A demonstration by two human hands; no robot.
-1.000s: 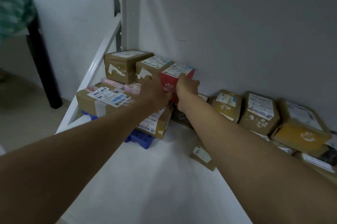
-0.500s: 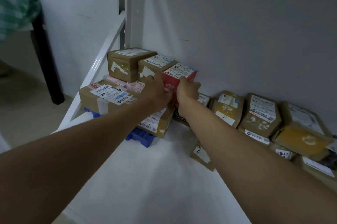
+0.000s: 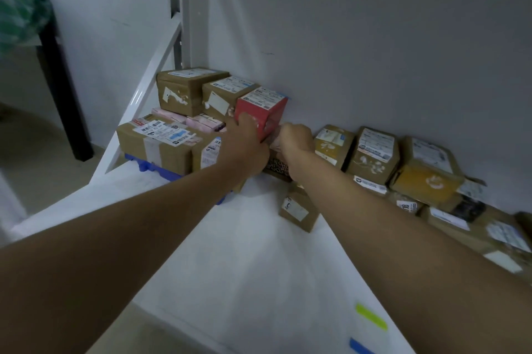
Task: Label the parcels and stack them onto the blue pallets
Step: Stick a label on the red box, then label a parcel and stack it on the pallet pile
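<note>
While both of my arms reach out over the white shelf [image 3: 259, 253], the head view shows the red parcel [image 3: 263, 111] sitting on top of the stack at the shelf's far left corner, its white label facing up and its far side close against the grey wall [image 3: 374, 36]. My left hand [image 3: 244, 143] lies against the red parcel's near face, fingertips on its lower left edge; I cannot tell whether the fingers curl round it or only press on it. My right hand [image 3: 296, 137] is at the parcel's lower right corner with the fingers bent, and something pale shows just beside them, but blur keeps me from saying whether it pinches anything. Just left of the red parcel stand two brown cartons [image 3: 201, 91], side by side on the same upper layer, both labelled on top. Below them lie flat pink packets [image 3: 187, 120] and a large taped carton [image 3: 155, 143] at the stack's near left, all resting on a blue pallet [image 3: 157, 170] whose edge peeks out underneath. To the right, along the shelf's back edge, a row of brown parcels [image 3: 374, 155] leans against the wall, well apart from the stack. One small labelled box [image 3: 298, 209] lies alone on the shelf under my right forearm. Near the shelf's front edge are a green tape mark [image 3: 371, 319] and a blue tape mark [image 3: 359, 347].
</note>
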